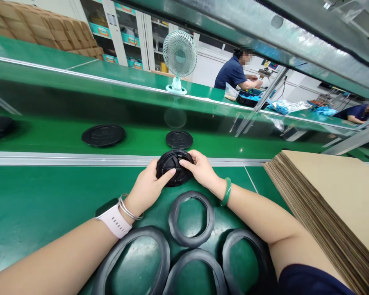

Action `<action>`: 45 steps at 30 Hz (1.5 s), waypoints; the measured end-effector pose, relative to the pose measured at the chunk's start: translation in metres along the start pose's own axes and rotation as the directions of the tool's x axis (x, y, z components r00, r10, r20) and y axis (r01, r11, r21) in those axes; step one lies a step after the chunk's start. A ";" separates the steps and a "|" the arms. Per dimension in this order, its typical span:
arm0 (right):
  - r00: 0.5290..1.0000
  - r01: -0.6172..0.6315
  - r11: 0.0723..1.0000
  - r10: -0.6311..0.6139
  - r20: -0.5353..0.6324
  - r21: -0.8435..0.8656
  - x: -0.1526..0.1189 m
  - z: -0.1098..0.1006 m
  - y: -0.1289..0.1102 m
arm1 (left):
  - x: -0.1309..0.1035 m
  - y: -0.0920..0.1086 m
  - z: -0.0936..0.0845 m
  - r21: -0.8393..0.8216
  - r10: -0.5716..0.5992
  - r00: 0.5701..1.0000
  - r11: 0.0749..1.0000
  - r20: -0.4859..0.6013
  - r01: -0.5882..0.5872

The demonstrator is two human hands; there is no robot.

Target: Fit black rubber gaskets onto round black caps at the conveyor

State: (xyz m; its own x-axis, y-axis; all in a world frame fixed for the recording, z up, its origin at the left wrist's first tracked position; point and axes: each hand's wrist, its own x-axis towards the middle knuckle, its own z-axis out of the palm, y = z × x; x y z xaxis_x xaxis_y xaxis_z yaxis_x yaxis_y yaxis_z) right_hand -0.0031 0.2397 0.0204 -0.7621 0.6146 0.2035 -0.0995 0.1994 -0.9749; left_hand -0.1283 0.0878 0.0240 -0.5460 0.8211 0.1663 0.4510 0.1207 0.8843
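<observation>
Both hands hold one round black part [175, 177] above the near edge of the green belt, tilted so that its ribbed face shows. My left hand [147, 186] grips its left side, the thumb pressed on the face. From the right, my right hand [202, 169] pinches the rim, its thumb also on the face. Just below lies a black ring [174, 221] on the green table [49, 196]. Larger-looking rings, among them a left one [164, 250], a middle one [199, 255] and a right one [229, 250], lie nearest me.
Black discs lie on the green belt [141, 141], one [179, 139] just beyond my hands. A cardboard stack [332, 176] stands at right. Behind the clear panel are a fan [180, 57] and a person [232, 71] at work; another person is at far right. Brown cartons fill the upper left.
</observation>
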 end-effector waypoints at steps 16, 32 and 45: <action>0.999 -0.047 0.997 0.048 0.018 -0.067 -0.005 0.006 -0.004 | 0.002 0.002 0.001 -0.034 -0.017 1.000 0.999 -0.004 0.017; 0.952 -0.025 0.306 -0.283 -0.116 -0.952 0.025 -0.107 -0.001 | -0.008 0.014 -0.003 -0.321 0.215 0.879 0.944 0.426 -0.075; 0.975 0.217 0.431 -0.049 0.218 -0.876 0.029 -0.074 0.021 | 0.003 0.001 0.005 -0.394 0.200 0.860 0.919 0.469 0.001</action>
State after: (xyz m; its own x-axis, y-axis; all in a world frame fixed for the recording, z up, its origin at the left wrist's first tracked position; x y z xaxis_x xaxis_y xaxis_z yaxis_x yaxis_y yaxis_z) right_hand 0.0206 0.3182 0.0122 -0.8773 0.4233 0.2264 0.3519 0.8879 -0.2965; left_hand -0.1263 0.0931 0.0232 -0.0481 0.9922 0.1153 0.1360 -0.1079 0.9848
